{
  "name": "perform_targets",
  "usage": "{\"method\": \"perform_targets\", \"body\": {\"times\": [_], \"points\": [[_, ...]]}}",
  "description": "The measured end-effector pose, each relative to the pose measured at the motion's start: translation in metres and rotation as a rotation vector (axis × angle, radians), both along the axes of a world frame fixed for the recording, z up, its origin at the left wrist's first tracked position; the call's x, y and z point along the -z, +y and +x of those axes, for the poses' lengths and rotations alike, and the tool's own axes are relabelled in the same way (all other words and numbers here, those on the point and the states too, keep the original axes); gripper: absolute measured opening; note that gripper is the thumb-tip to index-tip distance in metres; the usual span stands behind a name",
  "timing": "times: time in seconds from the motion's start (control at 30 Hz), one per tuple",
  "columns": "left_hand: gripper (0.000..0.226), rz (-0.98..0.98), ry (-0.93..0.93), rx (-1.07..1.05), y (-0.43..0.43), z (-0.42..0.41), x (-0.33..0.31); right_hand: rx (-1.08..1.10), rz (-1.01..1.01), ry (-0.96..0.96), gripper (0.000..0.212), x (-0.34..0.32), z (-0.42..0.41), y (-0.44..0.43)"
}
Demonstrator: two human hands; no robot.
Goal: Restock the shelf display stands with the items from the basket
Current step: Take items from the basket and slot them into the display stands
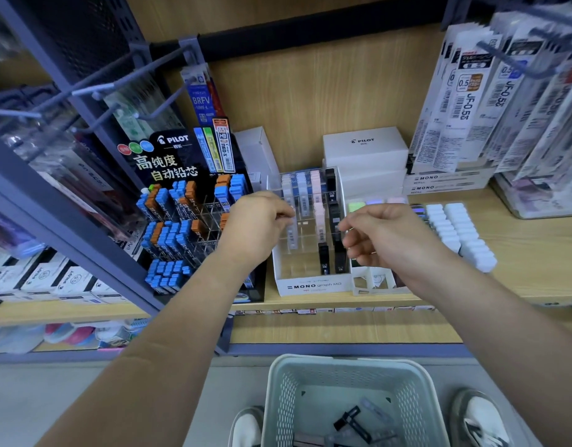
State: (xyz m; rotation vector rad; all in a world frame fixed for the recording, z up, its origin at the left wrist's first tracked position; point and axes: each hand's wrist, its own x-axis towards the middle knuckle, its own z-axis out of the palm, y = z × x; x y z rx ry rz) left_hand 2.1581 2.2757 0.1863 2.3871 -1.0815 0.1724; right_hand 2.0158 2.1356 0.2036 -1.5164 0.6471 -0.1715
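Head view: left hand (259, 224) pinches a pale lead case (291, 236) in the MONO display stand (313, 286), right hand (383, 237) curls just right of it, grip unclear; spare cases (351, 421) lie in the near basket (284, 398).

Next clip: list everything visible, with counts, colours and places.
MONO stand: one, clear and white, shelf centre.
Slim cases: several, pastel and black, in it.
Pilot stand: one, black, shelf left.
Capped cases: many, blue and orange, in Pilot stand.
Pilot box: one, white, behind MONO stand.
Refill packs: many, white, hanging right.
Basket: one, pale grey, floor.
Loose cases: few, black and clear, in basket.
Shoes: two, white, beside basket.
Left hand: pinches pale case at MONO stand.
Right hand: fingers curled by stand; grip unclear.
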Motion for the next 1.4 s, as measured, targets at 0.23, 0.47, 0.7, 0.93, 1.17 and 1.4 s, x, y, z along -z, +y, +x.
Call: {"method": "perform_targets", "body": {"times": [0.23,0.47,0.7,0.93,1.17,1.4], "points": [[0.017,-0.005,-0.129,0.011,0.007,-0.009,-0.014,-0.079,-0.091,0.043,0.020,-0.002,-0.024,-0.014],[0.017,0.086,-0.186,0.226,0.022,-0.060,-0.034,-0.385,-0.239,0.234,0.019,0.021,-0.068,-0.024],[0.020,0.516,0.055,0.372,0.037,-0.112,0.042,-0.694,-0.540,0.554,0.015,0.103,-0.120,-0.008],[0.022,0.789,0.476,0.301,0.056,-0.139,0.202,-0.828,-0.575,0.775,0.033,0.209,-0.126,0.012],[0.028,0.938,0.647,0.370,0.066,-0.164,0.316,-0.862,-0.458,0.844,0.049,0.329,-0.127,0.041],[0.034,1.068,0.667,0.460,0.085,-0.174,0.348,-0.954,-0.512,0.790,0.031,0.370,-0.136,0.052]]}}
